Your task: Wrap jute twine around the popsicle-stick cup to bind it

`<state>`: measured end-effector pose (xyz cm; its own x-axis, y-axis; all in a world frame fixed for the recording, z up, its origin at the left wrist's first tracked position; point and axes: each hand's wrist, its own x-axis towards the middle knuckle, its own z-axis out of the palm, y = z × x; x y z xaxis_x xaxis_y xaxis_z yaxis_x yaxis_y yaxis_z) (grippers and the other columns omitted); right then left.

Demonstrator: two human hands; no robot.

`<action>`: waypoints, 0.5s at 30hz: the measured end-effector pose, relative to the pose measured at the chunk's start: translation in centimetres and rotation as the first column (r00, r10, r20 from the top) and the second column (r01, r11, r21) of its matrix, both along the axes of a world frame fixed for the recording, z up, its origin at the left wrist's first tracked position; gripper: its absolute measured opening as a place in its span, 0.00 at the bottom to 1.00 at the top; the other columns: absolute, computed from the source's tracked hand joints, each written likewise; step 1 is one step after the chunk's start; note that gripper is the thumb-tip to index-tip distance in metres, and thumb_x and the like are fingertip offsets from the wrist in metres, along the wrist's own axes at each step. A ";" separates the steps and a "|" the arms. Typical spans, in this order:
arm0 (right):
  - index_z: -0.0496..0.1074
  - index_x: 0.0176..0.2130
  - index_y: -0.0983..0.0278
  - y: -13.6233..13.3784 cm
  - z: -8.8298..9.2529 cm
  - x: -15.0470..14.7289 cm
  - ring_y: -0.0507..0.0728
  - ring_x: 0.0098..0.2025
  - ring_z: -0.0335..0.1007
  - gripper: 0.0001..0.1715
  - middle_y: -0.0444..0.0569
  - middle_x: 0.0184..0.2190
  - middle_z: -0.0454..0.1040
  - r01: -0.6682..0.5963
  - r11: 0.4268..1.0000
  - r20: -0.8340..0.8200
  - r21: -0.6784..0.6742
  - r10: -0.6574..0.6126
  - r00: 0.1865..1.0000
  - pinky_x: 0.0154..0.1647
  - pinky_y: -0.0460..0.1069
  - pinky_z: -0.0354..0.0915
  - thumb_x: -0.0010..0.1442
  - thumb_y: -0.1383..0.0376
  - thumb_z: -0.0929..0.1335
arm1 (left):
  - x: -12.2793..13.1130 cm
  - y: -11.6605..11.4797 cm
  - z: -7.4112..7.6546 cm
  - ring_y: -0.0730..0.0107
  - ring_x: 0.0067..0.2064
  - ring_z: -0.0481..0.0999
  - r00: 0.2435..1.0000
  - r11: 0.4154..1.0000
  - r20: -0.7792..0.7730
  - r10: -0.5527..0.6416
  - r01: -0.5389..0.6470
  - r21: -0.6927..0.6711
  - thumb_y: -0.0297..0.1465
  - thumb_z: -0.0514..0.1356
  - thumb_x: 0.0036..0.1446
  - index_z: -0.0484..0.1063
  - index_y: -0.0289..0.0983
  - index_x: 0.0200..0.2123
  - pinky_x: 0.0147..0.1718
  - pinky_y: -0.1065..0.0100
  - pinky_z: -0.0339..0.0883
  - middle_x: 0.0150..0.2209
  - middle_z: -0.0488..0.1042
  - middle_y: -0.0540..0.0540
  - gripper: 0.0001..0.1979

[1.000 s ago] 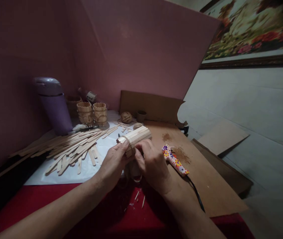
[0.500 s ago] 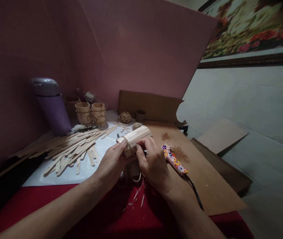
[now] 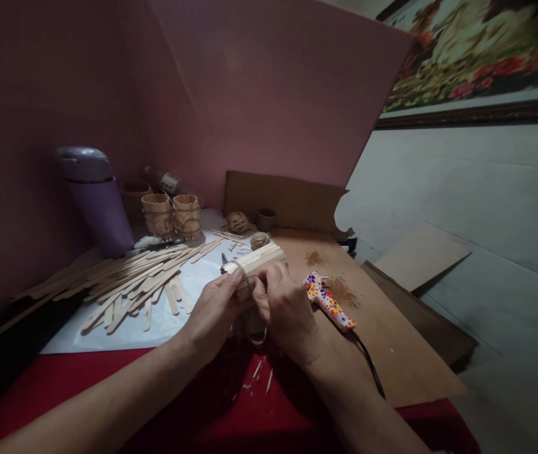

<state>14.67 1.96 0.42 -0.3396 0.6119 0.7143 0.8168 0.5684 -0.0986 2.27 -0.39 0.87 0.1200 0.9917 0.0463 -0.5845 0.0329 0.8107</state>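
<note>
The cylinder of wooden sticks (image 3: pixel 266 255) was to the left of the flowered glue gun (image 3: pixel 329 304), aslant between two hands. The left hand (image 3: pixel 214 306) gripped its left end, beside the cord (image 3: pixel 246 272) looped round it. The right hand (image 3: pixel 285 309), between the left hand and the glue gun, was curled against the cylinder's near side, close to the cord; what its fingertips pinched could not be told. Loose sticks (image 3: pixel 140 284) lay well left of the glue gun.
</note>
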 end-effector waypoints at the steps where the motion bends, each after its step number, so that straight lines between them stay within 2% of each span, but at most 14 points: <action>1: 0.66 0.33 0.64 0.1 0.0 0.0 0.57 0.32 0.67 0.07 0.52 0.30 0.71 0.030 0.999 -0.016 0.012 -0.030 0.999 0.32 0.50 0.62 0.63 0.70 0.60 | 0.0 0.1 0.0 0.60 0.42 0.78 1.000 1.000 0.019 -0.006 0.006 0.010 0.35 0.62 0.56 0.77 0.31 0.39 0.43 0.63 0.72 0.37 0.80 0.39 0.12; 4: 0.65 0.34 0.64 0.1 0.1 0.1 0.58 0.32 0.68 0.08 0.52 0.31 0.71 0.049 0.999 -0.132 -0.007 -0.049 0.990 0.33 0.50 0.63 0.63 0.70 0.59 | -0.1 0.3 0.0 0.57 0.46 0.77 0.998 1.000 0.068 -0.014 0.013 0.016 0.33 0.61 0.57 0.77 0.31 0.44 0.47 0.59 0.71 0.45 0.79 0.36 0.14; 8: 0.66 0.35 0.63 -0.3 0.4 0.0 0.56 0.34 0.69 0.05 0.50 0.32 0.72 -0.089 0.984 -0.306 -0.151 0.039 0.951 0.35 0.49 0.64 0.63 0.68 0.62 | -0.1 0.4 0.0 0.57 0.46 0.77 0.997 1.000 0.073 -0.006 0.004 0.018 0.33 0.60 0.58 0.77 0.30 0.43 0.48 0.59 0.71 0.46 0.78 0.35 0.14; 11: 0.66 0.32 0.63 -0.4 0.6 0.0 0.56 0.34 0.69 0.06 0.49 0.32 0.72 -0.142 0.970 -0.345 -0.196 0.067 0.936 0.35 0.49 0.63 0.63 0.67 0.64 | -0.2 0.3 0.0 0.57 0.47 0.77 0.998 0.999 0.059 -0.016 0.014 0.037 0.33 0.59 0.59 0.77 0.30 0.44 0.48 0.60 0.71 0.46 0.78 0.35 0.14; 15: 0.67 0.32 0.63 -0.2 0.6 0.1 0.56 0.34 0.68 0.05 0.48 0.31 0.72 -0.141 0.968 -0.407 -0.206 0.046 0.912 0.34 0.49 0.62 0.62 0.70 0.64 | -0.2 0.4 -0.2 0.56 0.48 0.76 0.999 0.999 0.049 -0.019 0.018 0.032 0.33 0.59 0.60 0.76 0.30 0.46 0.49 0.60 0.71 0.47 0.78 0.35 0.15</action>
